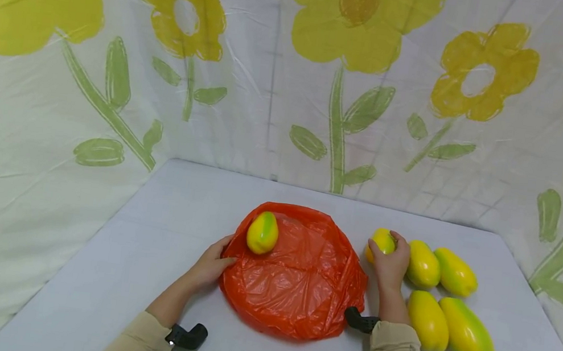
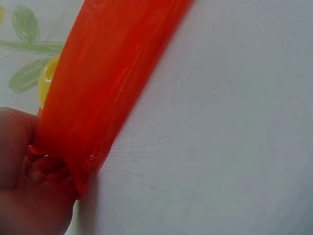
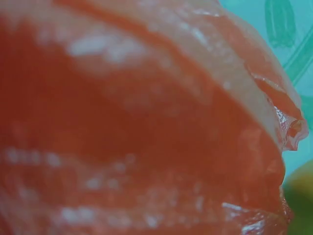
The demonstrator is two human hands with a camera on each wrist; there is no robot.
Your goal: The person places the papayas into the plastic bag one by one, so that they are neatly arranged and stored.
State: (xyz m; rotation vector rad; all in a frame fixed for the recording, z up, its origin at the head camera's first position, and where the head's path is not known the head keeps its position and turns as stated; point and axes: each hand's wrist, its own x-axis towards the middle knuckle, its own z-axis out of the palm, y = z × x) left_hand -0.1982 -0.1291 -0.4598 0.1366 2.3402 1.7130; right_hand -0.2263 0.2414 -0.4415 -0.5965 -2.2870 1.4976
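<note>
A red plastic bag [image 1: 296,280] lies spread on the table with its mouth open upward. One yellow-green papaya [image 1: 262,233] sits inside it at the left. My left hand [image 1: 211,262] pinches the bag's left rim between thumb and fingers; the left wrist view shows the red film [image 2: 105,73] drawn into that hand [image 2: 34,191]. Right of the bag, my right hand [image 1: 391,260] grips another papaya [image 1: 380,241], thumb on one side and fingers over the other. Red film [image 3: 146,122] fills most of the right wrist view and hides the right hand there.
Several more papayas lie close by on the right: two [image 1: 424,265] [image 1: 455,272] beside the right hand and two [image 1: 428,321] [image 1: 467,331] by the right sleeve. A white curtain with painted flowers [image 1: 244,137] hangs behind the white table [image 1: 152,230].
</note>
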